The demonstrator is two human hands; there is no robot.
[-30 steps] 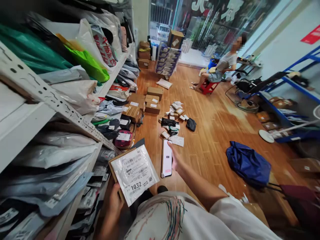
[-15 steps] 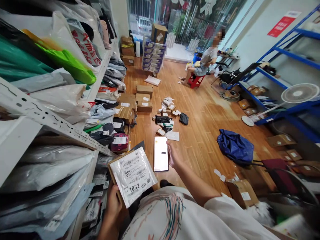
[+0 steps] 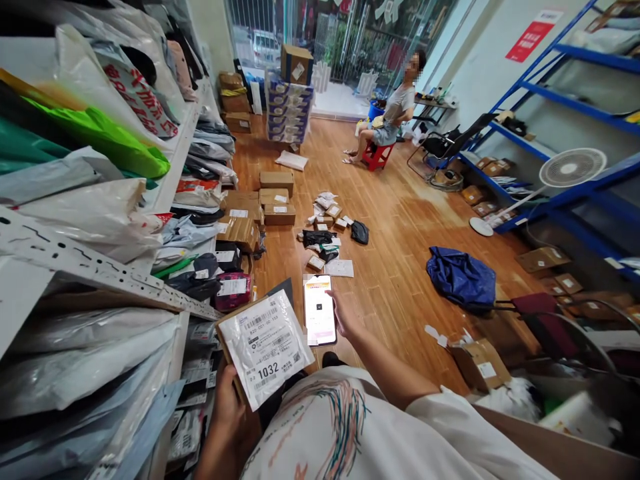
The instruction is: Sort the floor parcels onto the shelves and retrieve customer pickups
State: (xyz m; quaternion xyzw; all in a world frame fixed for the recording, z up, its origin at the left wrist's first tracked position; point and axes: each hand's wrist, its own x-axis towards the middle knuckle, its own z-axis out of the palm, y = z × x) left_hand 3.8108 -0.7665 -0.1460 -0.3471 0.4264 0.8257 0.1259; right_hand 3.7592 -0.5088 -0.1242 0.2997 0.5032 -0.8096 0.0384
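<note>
My left hand [image 3: 231,400] grips a small stack at its lower left edge. On top is a white parcel [image 3: 267,347] whose label reads 1032. A brown cardboard edge [image 3: 223,333] and a dark corner [image 3: 283,288] show from beneath it; the rest of the stack is hidden. My right hand [image 3: 345,319] holds a smartphone [image 3: 319,327] upright by its right side, the thumb over the screen's edge. White, with an orange band and a dark square, the lit screen faces me. Phone and parcel are side by side, close together.
Shelves [image 3: 150,273] packed with bagged parcels run along my left. Small parcels [image 3: 327,227] and cardboard boxes [image 3: 277,213] lie on the wooden floor ahead. A person [image 3: 397,113] sits on a red stool [image 3: 377,157]. To the right are a blue bag [image 3: 463,277] and a fan [image 3: 573,168].
The phone screen has changed from a small dark message to a page with an orange band. My right thumb has moved onto the screen's edge. The view has turned slightly right.
</note>
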